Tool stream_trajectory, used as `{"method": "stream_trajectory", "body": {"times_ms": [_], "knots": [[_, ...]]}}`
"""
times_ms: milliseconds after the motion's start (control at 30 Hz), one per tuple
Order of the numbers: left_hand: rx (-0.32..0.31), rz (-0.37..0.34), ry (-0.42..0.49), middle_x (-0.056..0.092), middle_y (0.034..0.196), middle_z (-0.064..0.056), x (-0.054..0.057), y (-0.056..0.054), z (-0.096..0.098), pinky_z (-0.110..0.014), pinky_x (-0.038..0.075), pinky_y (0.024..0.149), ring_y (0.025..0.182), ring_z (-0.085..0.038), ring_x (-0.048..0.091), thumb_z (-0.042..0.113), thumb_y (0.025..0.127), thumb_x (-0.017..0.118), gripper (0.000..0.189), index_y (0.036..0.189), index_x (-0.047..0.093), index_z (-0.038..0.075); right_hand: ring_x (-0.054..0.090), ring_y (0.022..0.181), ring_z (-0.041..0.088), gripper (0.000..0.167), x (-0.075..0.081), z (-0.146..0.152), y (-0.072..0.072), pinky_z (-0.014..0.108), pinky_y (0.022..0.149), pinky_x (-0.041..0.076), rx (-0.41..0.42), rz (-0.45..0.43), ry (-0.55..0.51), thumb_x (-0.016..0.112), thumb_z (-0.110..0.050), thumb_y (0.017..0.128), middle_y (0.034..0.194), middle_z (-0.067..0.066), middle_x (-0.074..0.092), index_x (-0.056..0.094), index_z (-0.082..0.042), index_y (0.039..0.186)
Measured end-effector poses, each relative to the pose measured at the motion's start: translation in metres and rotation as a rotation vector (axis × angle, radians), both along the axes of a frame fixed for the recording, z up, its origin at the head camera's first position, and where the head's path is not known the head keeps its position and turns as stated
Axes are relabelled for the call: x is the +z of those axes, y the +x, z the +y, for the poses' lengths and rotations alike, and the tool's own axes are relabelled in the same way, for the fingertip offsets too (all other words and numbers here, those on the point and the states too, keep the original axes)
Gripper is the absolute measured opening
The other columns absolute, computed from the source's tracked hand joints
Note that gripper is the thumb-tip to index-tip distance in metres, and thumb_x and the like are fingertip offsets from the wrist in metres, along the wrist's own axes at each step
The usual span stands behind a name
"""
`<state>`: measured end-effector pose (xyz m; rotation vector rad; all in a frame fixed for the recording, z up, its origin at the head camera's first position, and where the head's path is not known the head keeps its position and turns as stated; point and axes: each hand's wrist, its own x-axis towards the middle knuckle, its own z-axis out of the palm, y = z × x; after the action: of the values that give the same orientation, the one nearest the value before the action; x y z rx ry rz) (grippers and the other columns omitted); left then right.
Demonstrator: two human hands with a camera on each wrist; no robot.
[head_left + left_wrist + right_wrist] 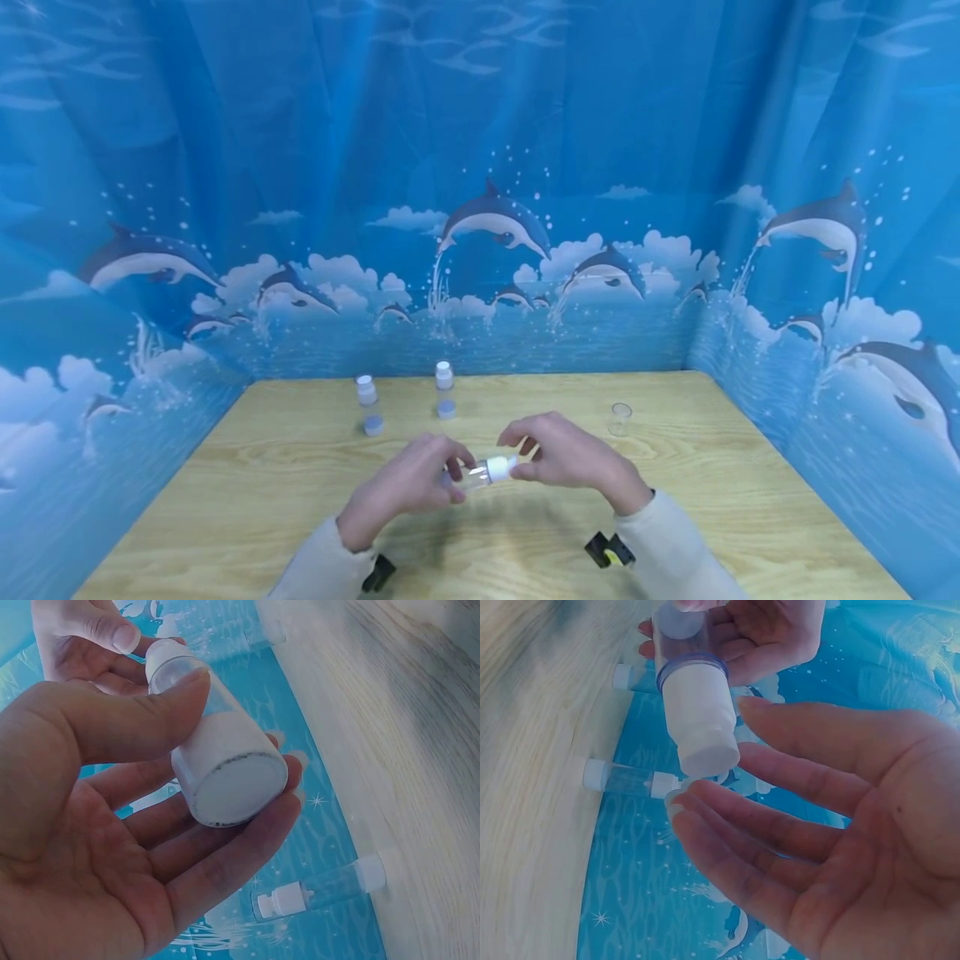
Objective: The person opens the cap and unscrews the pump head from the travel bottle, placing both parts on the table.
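My left hand [420,479] grips a small clear bottle [476,475] with a white pump top, tilted nearly on its side above the table. In the left wrist view, the thumb lies over the bottle and the fingers support its white base [240,787]. The white top [701,716] points toward my right hand [562,454]. That hand's fingers are spread and slightly bent beside the top, pinching nothing; whether a fingertip touches it I cannot tell. A clear cap [620,419] stands on the table to the right, apart from both hands.
Two similar bottles with white tops stand upright at the back left, one bottle [369,406] left of the other bottle [446,390]. The wooden table [300,500] is bounded by a blue dolphin-printed curtain [480,125] behind and on both sides.
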<state>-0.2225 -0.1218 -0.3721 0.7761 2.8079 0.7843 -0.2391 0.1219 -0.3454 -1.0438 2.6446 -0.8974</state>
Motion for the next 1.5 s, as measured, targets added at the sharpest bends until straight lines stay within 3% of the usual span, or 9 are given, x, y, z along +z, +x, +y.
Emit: {"method": "stream_trajectory", "body": {"times_ms": [867,1033,1267,1500], "knots": [[-0.006,-0.027,0.0,0.078,0.097,-0.008,-0.003,0.0,0.006,-0.025,0.061,0.07,0.082,-0.011,0.07,0.006,0.076,0.086,0.04,0.115,0.076,0.011,0.072,0.1,0.027,0.031,-0.005,-0.006,0.002,0.016,0.076,0.058,0.029,-0.006,0.0,0.077,-0.008,0.089,0.113,0.012,0.075,0.071,-0.002,0.118],[-0.004,-0.041,-0.002,0.078,0.098,-0.008,-0.003,0.0,0.007,-0.026,0.062,0.07,0.082,-0.011,0.071,0.005,0.076,0.086,0.04,0.115,0.076,0.011,0.071,0.096,0.02,0.028,-0.008,-0.006,0.003,0.015,0.075,0.057,0.03,0.003,0.007,0.078,-0.008,0.088,0.11,0.01,0.076,0.073,-0.004,0.116],[-0.011,-0.01,0.012,0.078,0.099,-0.01,-0.004,0.001,0.009,-0.024,0.061,0.069,0.082,-0.013,0.071,0.004,0.075,0.086,0.043,0.116,0.075,0.009,0.067,0.084,0.006,0.022,-0.011,-0.007,0.002,0.017,0.073,0.055,0.036,0.018,0.032,0.078,-0.01,0.089,0.1,0.004,0.077,0.075,-0.006,0.111],[-0.012,-0.018,0.014,0.078,0.1,-0.012,-0.004,0.002,0.009,-0.025,0.061,0.069,0.081,-0.014,0.071,0.004,0.075,0.086,0.043,0.117,0.075,0.009,0.061,0.074,0.005,0.02,-0.015,-0.009,-0.001,0.018,0.066,0.053,0.033,-0.015,0.039,0.076,-0.011,0.091,0.094,0.001,0.076,0.076,-0.006,0.11]]}}
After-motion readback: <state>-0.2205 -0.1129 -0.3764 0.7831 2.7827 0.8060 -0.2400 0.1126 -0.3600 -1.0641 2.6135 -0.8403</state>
